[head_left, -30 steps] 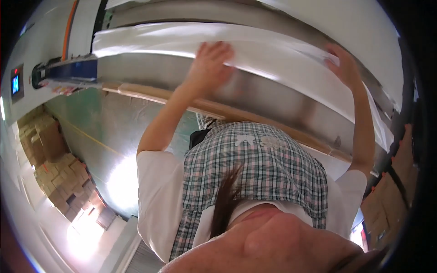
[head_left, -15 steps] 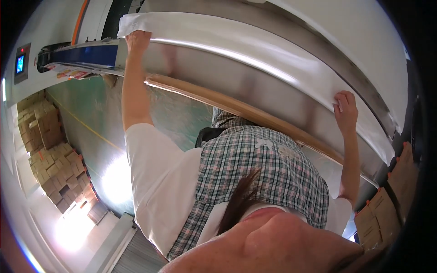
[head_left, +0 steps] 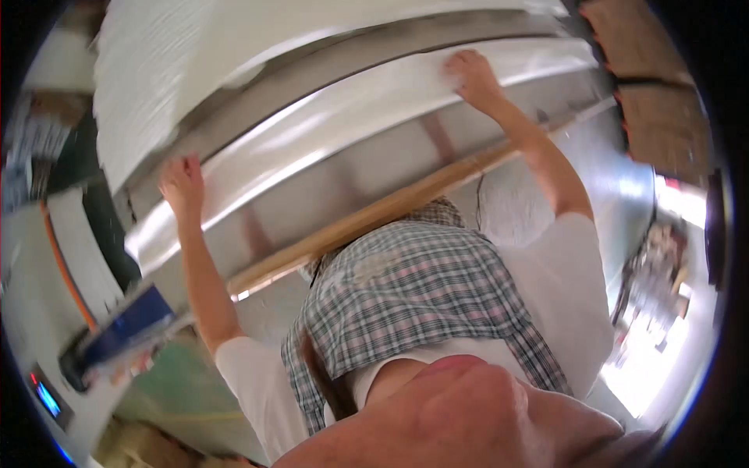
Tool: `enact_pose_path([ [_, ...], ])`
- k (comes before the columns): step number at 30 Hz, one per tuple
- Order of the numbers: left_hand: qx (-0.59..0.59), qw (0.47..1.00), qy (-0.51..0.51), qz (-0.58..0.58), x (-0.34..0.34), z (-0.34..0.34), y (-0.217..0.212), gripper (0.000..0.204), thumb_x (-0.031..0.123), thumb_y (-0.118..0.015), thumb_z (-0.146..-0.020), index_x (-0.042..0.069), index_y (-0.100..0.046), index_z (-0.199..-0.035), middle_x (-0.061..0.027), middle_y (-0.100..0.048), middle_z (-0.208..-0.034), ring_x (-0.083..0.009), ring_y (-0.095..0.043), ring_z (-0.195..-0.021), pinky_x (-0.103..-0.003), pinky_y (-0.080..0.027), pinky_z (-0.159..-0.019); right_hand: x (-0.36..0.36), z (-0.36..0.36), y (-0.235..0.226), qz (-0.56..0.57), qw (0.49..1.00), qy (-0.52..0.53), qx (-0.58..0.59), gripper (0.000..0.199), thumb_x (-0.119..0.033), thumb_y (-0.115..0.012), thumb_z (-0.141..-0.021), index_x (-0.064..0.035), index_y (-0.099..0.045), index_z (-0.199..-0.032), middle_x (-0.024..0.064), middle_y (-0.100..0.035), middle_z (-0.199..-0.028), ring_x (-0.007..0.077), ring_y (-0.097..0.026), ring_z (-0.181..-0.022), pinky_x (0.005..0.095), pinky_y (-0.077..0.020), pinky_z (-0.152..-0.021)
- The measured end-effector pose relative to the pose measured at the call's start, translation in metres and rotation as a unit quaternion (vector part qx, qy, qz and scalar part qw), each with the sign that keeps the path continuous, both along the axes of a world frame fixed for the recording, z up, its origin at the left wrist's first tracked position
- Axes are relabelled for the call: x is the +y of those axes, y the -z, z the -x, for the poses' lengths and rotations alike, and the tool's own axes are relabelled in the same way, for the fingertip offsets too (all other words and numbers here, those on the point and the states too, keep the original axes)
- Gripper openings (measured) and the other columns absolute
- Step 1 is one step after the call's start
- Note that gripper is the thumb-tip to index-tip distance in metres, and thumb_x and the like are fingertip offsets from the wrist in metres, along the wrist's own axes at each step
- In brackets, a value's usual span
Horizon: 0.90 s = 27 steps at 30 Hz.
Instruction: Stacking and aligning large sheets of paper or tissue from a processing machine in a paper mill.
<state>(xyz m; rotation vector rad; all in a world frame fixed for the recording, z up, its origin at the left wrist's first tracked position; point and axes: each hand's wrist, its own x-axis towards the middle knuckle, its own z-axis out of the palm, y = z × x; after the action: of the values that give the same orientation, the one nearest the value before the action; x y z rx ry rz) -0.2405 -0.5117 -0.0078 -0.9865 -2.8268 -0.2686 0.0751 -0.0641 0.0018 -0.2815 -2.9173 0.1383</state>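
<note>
A long strip of glossy white sheet [head_left: 312, 152] lies across the grey metal work surface [head_left: 343, 183] in front of me. Near its left end, my left hand [head_left: 183, 186] is closed at the far edge with curled fingers. Toward the right end, my right hand [head_left: 476, 78] is bent over the same edge, its fingers drawn together on the sheet and its tips blurred by motion. The material's thickness cannot be made out.
A wooden-coloured rail [head_left: 367, 218] runs along the near edge, close to my plaid apron [head_left: 421, 281]. Beyond the strip lies a broad white sheet [head_left: 179, 70]. A blue panel [head_left: 136, 324] stands at left; cardboard boxes [head_left: 663, 125] stand at right.
The view has swung, so the strip now slants up to the right. My left hand has gone from the strip's left corner to its far edge; my right hand remains at that edge.
</note>
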Motion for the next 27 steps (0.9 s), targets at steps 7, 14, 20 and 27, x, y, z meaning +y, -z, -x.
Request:
enact_pose_path([
  [7, -0.093, 0.995, -0.044, 0.006, -0.014, -0.038, 0.022, 0.030, 0.025, -0.037, -0.088, 0.004, -0.059, -0.089, -0.0206, -0.059, -0.087, -0.0360, -0.055, -0.081, -0.042, -0.043, -0.074, 0.063, -0.060, -0.004, -0.061, 0.983, 0.171, -0.027, 0.038, -0.001, -0.062, -0.052, -0.0079, -0.054, -0.088, 0.0070, -0.051, -0.094, 0.0264, -0.046, -0.096, 0.0355, -0.0408, -0.083],
  [14, -0.014, 0.942, -0.192, 0.276, -0.173, 0.000, 0.025, 0.026, 0.020, -0.039, -0.088, 0.004, -0.057, -0.099, -0.0137, -0.059, -0.096, -0.0310, -0.056, -0.087, -0.041, -0.045, -0.075, 0.145, -0.093, -0.006, -0.104, 0.970, 0.217, -0.021, 0.034, 0.000, -0.059, -0.055, -0.0083, -0.053, -0.087, 0.0060, -0.052, -0.094, 0.0266, -0.048, -0.094, 0.0346, -0.0435, -0.079],
  [20, -0.056, 0.981, -0.125, 0.141, -0.176, -0.025, 0.059, 0.039, 0.037, -0.039, -0.086, 0.012, -0.050, -0.115, -0.0047, -0.049, -0.119, -0.0277, -0.042, -0.112, -0.044, -0.026, -0.096, 0.187, -0.096, -0.011, -0.105, 0.967, 0.182, 0.142, 0.032, 0.001, -0.058, -0.056, -0.0106, -0.053, -0.086, 0.0039, -0.053, -0.091, 0.0265, -0.049, -0.090, 0.0352, -0.0448, -0.075],
  [27, -0.057, 0.940, -0.246, 0.231, -0.133, -0.043, 0.057, 0.048, 0.044, -0.023, -0.090, 0.016, -0.043, -0.122, -0.0053, -0.037, -0.131, -0.0328, -0.029, -0.122, -0.052, -0.016, -0.099, 0.264, -0.167, 0.019, -0.128, 0.967, 0.209, 0.067, 0.025, -0.005, -0.058, -0.063, -0.0129, -0.056, -0.086, 0.0027, -0.055, -0.090, 0.0233, -0.051, -0.092, 0.0354, -0.0446, -0.076],
])
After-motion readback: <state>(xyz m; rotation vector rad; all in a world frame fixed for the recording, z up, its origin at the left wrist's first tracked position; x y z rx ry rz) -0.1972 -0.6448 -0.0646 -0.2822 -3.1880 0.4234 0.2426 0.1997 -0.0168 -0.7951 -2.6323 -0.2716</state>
